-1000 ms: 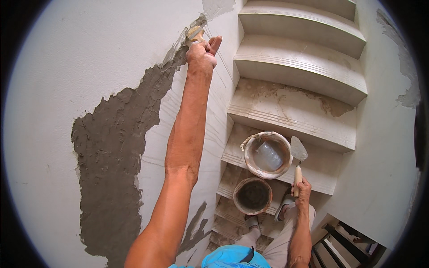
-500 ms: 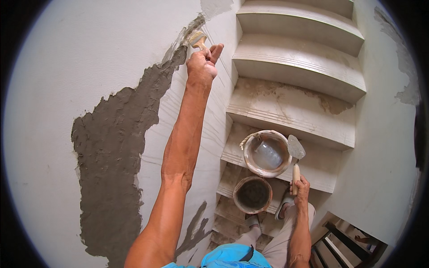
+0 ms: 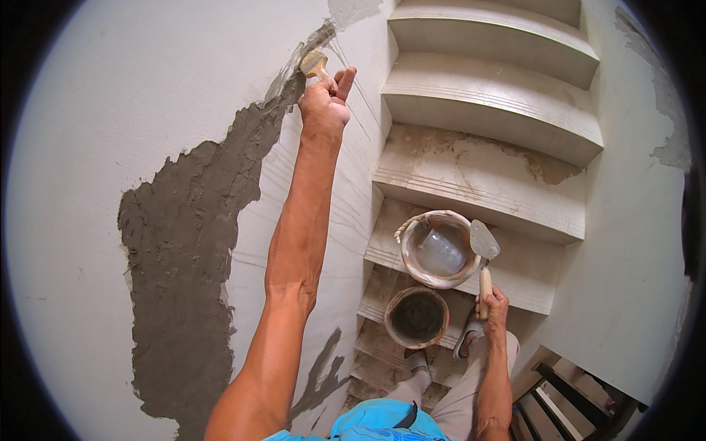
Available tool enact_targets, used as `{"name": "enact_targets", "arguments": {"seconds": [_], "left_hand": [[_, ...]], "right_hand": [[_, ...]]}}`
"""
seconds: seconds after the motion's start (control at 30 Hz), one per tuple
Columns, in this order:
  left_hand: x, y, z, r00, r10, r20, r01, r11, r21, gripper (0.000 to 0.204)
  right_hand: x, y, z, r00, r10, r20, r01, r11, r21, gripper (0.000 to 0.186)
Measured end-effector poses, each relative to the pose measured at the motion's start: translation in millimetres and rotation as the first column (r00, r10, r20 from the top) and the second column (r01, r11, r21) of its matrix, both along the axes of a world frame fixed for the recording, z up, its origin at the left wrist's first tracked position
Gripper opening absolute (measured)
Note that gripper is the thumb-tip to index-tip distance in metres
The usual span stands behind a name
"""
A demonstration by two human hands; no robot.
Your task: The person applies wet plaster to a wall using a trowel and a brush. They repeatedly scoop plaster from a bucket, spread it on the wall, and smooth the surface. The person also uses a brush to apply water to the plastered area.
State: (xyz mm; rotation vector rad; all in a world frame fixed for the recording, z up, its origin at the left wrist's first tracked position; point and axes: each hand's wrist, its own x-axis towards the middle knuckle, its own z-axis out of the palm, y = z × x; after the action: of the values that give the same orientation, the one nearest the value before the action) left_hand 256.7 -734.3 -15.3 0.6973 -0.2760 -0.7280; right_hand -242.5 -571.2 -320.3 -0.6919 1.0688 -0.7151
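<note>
My left hand (image 3: 326, 101) is closed round the handle of a paintbrush (image 3: 315, 65), two fingers stretched out. The bristles meet the upper narrow end of a grey mortar patch (image 3: 187, 220) on the white wall (image 3: 95, 110). Lower right, my right hand (image 3: 494, 307) grips the wooden handle of a trowel (image 3: 485, 240), its blade pointing up beside a bucket's rim. That bucket (image 3: 412, 273) has a rope handle and holds cloudy water and a clear plastic container (image 3: 441, 252). Below it stands a smaller bucket (image 3: 390, 323) with dark grey mortar inside.
Pale stairs (image 3: 485, 117) climb ahead, with brown stains on one tread. On the right wall is a rough grey patch (image 3: 665, 110). A dark railing (image 3: 566, 397) lies at lower right. My feet are on the steps just below the buckets.
My left hand and the brush have shifted slightly left along the mortar's upper edge. The trowel's blade has tilted and dipped a little towards the bucket; the buckets stay put.
</note>
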Motion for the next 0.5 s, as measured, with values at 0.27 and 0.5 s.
{"name": "enact_targets", "arguments": {"seconds": [0.27, 0.5], "left_hand": [[-22.2, 1.7, -13.6, 0.997, -0.058, -0.041, 0.059, 0.998, 0.024, 0.023], [-24.8, 19.8, -28.9, 0.990, 0.010, 0.142, -0.026, 0.993, 0.112, 0.014]], "right_hand": [[-0.1, -2.3, 4.5, 1.000, -0.020, -0.013, 0.020, 0.999, 0.025, 0.046], [11.7, -0.2, 9.0, 1.000, 0.020, -0.004, -0.019, 0.999, 0.026, 0.043]]}}
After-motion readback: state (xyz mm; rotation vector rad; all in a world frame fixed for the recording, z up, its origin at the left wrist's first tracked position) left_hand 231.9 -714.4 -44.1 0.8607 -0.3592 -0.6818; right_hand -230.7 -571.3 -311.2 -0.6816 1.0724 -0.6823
